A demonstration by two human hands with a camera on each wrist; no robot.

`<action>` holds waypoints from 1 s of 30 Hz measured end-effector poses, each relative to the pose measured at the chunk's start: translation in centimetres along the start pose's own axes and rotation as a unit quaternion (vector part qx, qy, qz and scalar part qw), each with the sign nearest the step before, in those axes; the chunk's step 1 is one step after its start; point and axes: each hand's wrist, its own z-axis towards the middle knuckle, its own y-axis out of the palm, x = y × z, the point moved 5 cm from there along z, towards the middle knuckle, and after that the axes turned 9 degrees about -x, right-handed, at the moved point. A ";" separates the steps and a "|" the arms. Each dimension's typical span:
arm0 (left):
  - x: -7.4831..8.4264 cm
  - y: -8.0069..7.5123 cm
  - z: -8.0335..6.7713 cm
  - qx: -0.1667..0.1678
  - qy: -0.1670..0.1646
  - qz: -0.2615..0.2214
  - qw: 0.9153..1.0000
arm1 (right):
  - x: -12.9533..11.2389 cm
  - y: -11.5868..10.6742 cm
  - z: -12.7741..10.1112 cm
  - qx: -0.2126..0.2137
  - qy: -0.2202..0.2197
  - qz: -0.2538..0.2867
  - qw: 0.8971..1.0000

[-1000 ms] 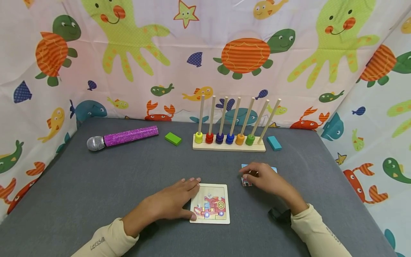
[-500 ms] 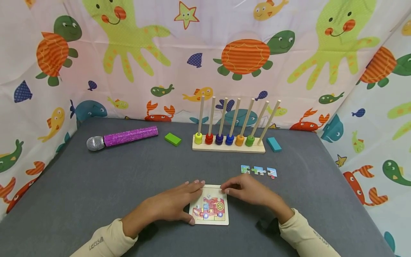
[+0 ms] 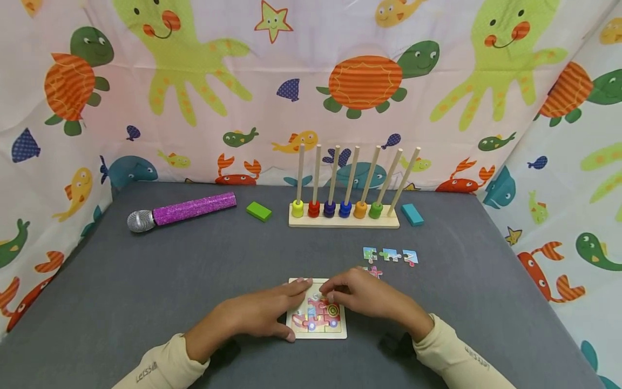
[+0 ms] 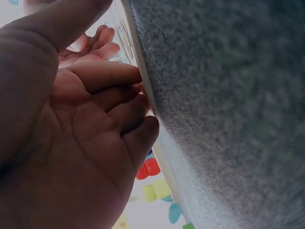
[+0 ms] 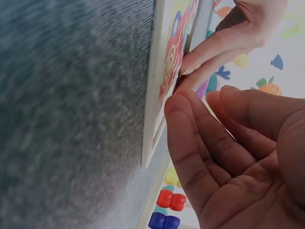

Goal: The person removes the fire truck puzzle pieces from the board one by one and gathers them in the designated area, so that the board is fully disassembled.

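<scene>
Fingers of the left hand (image 3: pixel 264 312) lie flat on the puzzle board (image 3: pixel 317 314) near table centre; right hand (image 3: pixel 362 295), at its 2 o'clock, presses straight fingertips on it.

The puzzle board (image 3: pixel 318 316) lies flat on the grey table, in front of the peg rack (image 3: pixel 344 216): a small square wooden tray, pale rim, red-and-blue pieces filling its lower part (upper cells hidden under fingers). Four loose puzzle pieces (image 3: pixel 390 255) lie between board and rack.
</scene>
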 end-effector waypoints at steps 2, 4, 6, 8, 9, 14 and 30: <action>0.0 -0.1 0.0 0.004 0.000 0.012 1.000 | -0.2 0.0 0.3 -0.001 -0.003 -0.006 1.000; 0.0 -0.2 0.0 0.009 -0.001 0.033 0.999 | -0.3 0.1 0.6 -0.003 -0.004 -0.005 1.000; 0.0 -0.3 0.0 0.013 -0.003 0.048 0.999 | -0.4 0.2 0.9 -0.004 -0.003 -0.008 1.000; 0.0 -0.4 0.0 0.015 -0.003 0.059 0.998 | -0.3 0.4 1.0 -0.009 0.000 -0.009 1.000; 0.0 -0.4 0.1 0.014 -0.001 0.062 0.998 | -0.2 0.5 1.0 -0.012 0.003 -0.008 1.000; -0.1 -0.3 0.1 0.004 0.005 0.043 0.999 | -0.1 0.9 1.1 -0.019 0.008 -0.007 1.000; -0.6 -0.3 0.3 -0.005 -0.015 0.007 1.000 | -0.5 0.9 1.5 -0.016 0.019 -0.073 0.997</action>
